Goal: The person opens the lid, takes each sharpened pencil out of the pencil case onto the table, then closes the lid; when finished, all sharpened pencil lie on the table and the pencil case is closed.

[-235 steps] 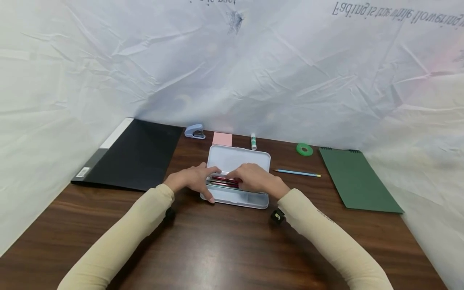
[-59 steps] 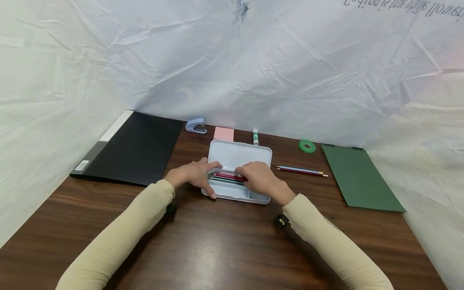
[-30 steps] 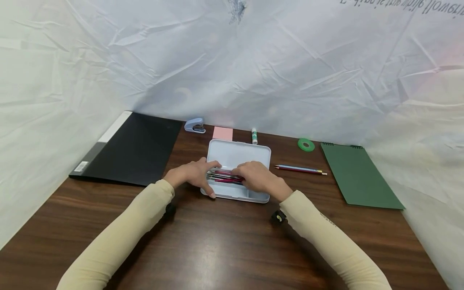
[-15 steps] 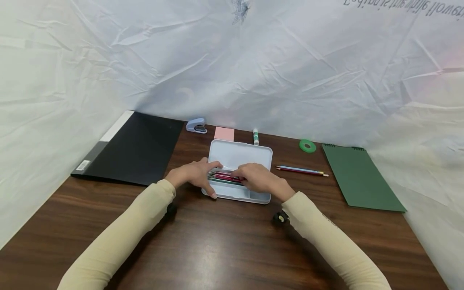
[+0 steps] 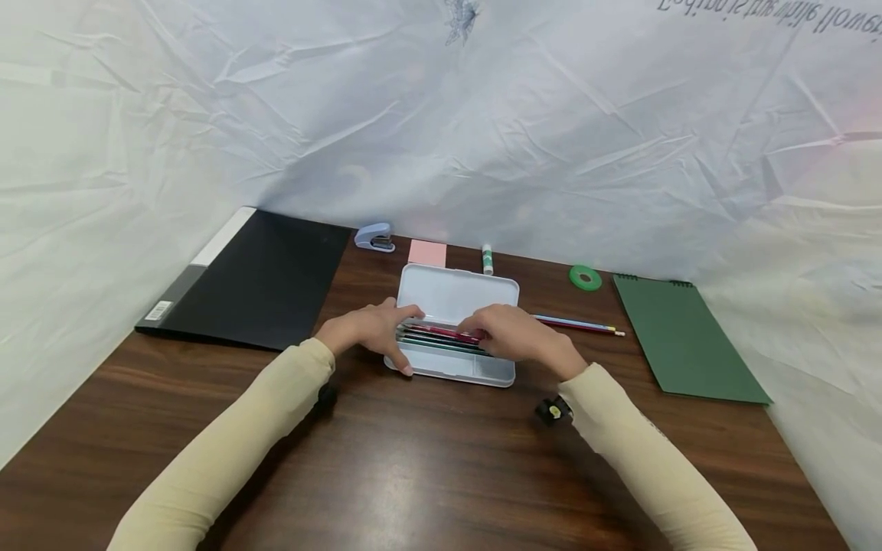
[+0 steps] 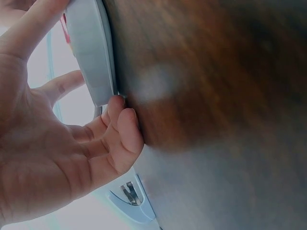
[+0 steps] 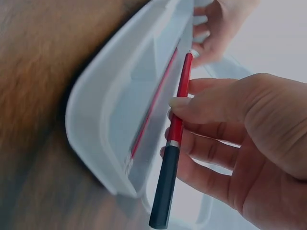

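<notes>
A white pencil case [image 5: 460, 292] lies with its lid folded back, and several slim pens or pencils [image 5: 434, 342] rest inside. My left hand [image 5: 372, 327] grips the case's left end, thumb over the near rim and fingers at the far side. In the left wrist view its fingertips touch the case's corner. My right hand [image 5: 513, 334] pinches a red pen [image 7: 178, 125] with a black end and a silver ring, above the tray's right part. Another thin red stick [image 7: 152, 108] lies in the tray under it, seen in the right wrist view.
To the right lie a blue pencil and a dark red one [image 5: 582, 327] side by side, green tape [image 5: 585, 277] and a green notepad [image 5: 682, 337]. Behind the case are a stapler [image 5: 375, 237], pink notes [image 5: 427, 252] and a glue stick [image 5: 488, 260]. A black folder [image 5: 262, 279] lies left.
A dark red pencil has joined the blue one on the table since the oldest frame. Just now my right hand has moved right with the red pen. My left hand keeps its place.
</notes>
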`<move>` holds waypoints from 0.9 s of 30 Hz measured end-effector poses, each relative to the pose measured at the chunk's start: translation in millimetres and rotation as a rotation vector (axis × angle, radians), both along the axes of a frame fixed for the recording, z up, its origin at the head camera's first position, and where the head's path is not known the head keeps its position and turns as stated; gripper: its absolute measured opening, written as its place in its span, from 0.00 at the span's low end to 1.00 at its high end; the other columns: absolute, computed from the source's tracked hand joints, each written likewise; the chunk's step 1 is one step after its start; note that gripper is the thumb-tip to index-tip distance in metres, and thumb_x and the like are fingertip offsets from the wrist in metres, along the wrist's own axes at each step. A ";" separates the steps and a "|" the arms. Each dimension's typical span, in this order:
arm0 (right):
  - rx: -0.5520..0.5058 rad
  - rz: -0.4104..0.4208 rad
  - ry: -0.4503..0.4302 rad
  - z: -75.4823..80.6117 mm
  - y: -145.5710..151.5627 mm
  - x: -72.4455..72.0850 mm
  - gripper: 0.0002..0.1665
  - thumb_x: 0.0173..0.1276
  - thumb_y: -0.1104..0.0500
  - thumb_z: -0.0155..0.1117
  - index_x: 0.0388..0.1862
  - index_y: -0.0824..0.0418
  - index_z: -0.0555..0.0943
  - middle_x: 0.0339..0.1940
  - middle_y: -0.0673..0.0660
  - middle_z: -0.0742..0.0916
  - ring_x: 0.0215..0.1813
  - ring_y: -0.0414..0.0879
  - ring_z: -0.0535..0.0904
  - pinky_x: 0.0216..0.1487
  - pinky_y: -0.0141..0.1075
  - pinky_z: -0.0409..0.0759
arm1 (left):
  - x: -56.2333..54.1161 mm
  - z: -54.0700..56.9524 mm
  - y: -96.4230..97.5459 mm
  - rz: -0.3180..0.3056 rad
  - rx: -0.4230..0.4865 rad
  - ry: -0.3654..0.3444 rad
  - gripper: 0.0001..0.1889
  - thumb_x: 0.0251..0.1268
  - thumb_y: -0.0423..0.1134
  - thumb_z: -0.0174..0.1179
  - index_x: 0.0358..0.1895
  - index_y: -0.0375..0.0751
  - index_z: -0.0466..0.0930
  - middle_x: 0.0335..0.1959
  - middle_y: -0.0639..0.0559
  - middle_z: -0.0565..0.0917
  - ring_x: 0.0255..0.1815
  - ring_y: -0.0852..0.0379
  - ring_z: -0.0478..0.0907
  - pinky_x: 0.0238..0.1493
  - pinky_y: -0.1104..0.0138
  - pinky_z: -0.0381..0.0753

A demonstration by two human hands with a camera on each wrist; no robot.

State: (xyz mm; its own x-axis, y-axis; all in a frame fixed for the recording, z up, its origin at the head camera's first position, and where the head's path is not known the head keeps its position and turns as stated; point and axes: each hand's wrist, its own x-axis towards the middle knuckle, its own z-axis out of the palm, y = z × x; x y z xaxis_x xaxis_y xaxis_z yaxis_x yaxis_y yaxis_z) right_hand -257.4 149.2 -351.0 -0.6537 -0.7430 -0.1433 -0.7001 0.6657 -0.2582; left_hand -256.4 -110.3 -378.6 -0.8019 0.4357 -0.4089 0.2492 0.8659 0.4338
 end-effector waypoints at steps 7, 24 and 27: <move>-0.050 -0.062 -0.041 6.9 28.1 -3.9 0.22 0.65 0.69 0.66 0.57 0.56 0.84 0.44 0.53 0.88 0.38 0.44 0.76 0.40 0.36 0.77 | 0.0 0.2 -1.6 -0.022 0.007 0.019 0.53 0.43 0.60 0.78 0.75 0.60 0.60 0.65 0.37 0.66 0.53 0.42 0.72 0.58 0.46 0.75; -0.132 -0.202 -0.133 23.5 111.3 2.6 0.20 0.66 0.69 0.65 0.57 0.60 0.84 0.53 0.60 0.87 0.43 0.47 0.79 0.37 0.37 0.78 | 0.9 1.2 -1.7 -0.037 0.001 0.031 0.52 0.45 0.59 0.78 0.76 0.60 0.59 0.65 0.38 0.66 0.52 0.43 0.73 0.57 0.47 0.75; -0.143 -0.247 -0.156 24.1 126.8 4.3 0.20 0.65 0.69 0.66 0.56 0.60 0.84 0.50 0.59 0.87 0.40 0.46 0.79 0.36 0.36 0.78 | 0.8 1.7 -1.9 -0.039 0.003 0.029 0.52 0.45 0.59 0.78 0.76 0.60 0.59 0.65 0.38 0.66 0.53 0.43 0.73 0.57 0.47 0.75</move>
State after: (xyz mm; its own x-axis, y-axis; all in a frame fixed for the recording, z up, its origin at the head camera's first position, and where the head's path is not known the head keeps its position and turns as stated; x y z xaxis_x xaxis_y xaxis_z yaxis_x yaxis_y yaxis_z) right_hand -253.1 276.0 -326.9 -0.7951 -0.5845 -0.1618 -0.4662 0.7598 -0.4532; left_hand -255.7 -112.1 -376.9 -0.7957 0.4676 -0.3849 0.2948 0.8542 0.4283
